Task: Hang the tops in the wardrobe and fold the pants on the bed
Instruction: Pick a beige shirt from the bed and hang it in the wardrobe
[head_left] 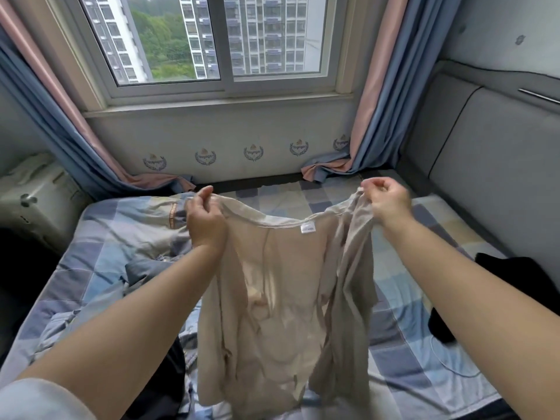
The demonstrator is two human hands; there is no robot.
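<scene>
While it is held up by its neckline above the bed [403, 338], the beige top [272, 298] is seen hanging lengthwise, its lower hem crumpled where it meets the checked bedcover. A small white label [307, 229] is shown at the middle of the neckline, which sags between the 2 hands. To the left of the top, one shoulder edge is pinched by the left hand [204, 219], whose fingers are curled around the cloth with the thumb raised. To the right of the top, the other shoulder is gripped by the right hand [386, 197], fingers closed over a bunched fold of fabric. Both forearms are stretched forward and kept well apart, so the garment is spread between them.

Just left of the top's lower part, a dark garment [169, 377] is partly seen on the bed, and further left a rumpled checked quilt [121, 237] is piled. Right of the top, near the bed's edge, a black garment [515, 286] is laid against the grey padded headboard [485, 165]. Beyond the top, a window [212, 40] is set in the far wall, and blue and pink curtains [372, 101] are draped at both of its sides, their ends resting near the mattress. Far left of the top, a pale suitcase [33, 198] is stood beside the bed.
</scene>
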